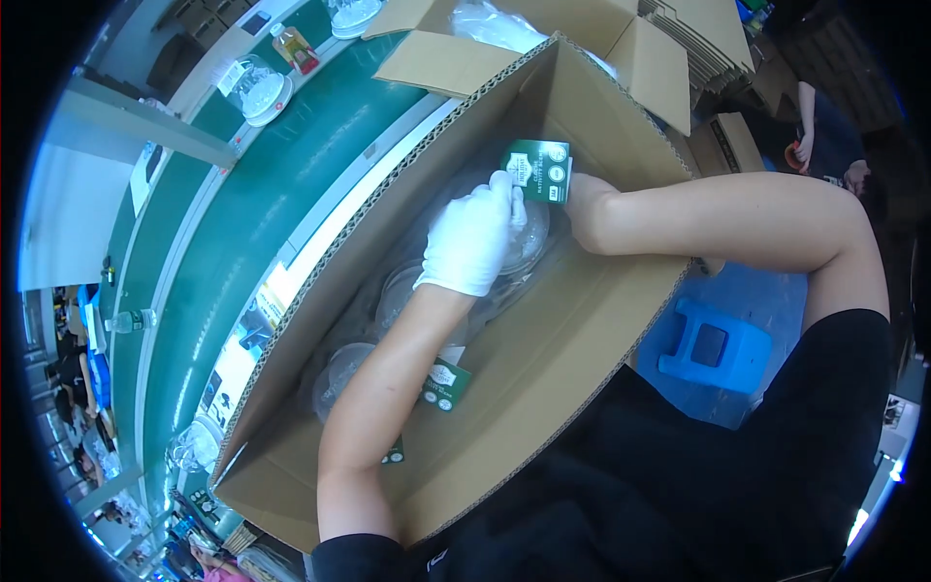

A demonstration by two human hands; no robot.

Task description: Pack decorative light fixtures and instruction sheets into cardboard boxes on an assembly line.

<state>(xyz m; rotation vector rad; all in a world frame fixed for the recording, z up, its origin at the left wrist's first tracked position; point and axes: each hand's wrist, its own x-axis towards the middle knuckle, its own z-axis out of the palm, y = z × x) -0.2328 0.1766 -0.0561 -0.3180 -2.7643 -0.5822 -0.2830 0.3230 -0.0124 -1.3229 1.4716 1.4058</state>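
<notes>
Brown corrugated cardboard makes the big open carton (543, 359) into which both arms reach; it is the largest thing here and it surrounds the fingers on every side. Beyond it, on the far side from the fingers, runs a green conveyor belt (242, 213) with more bagged clear containers (262, 94) on it, and a second open carton (543, 39) stands behind. Inside the carton, directly under the fingers, lie round clear plastic containers (393, 296) wrapped in thin film. The left hand (473, 241), in a white glove, has its fingers closed together and pressed down on the film of the top container. The right hand (582, 199) is mostly hidden behind a small green card (539, 171), so I cannot tell if its fingers are clamped on it, though the card stands just at the gloved fingertips. A similar green card (447, 385) lies lower, beside the left forearm. I judge the step is packing: placing the card with the containers. The next move would need a steady, flat placing of the card without shifting the film.
</notes>
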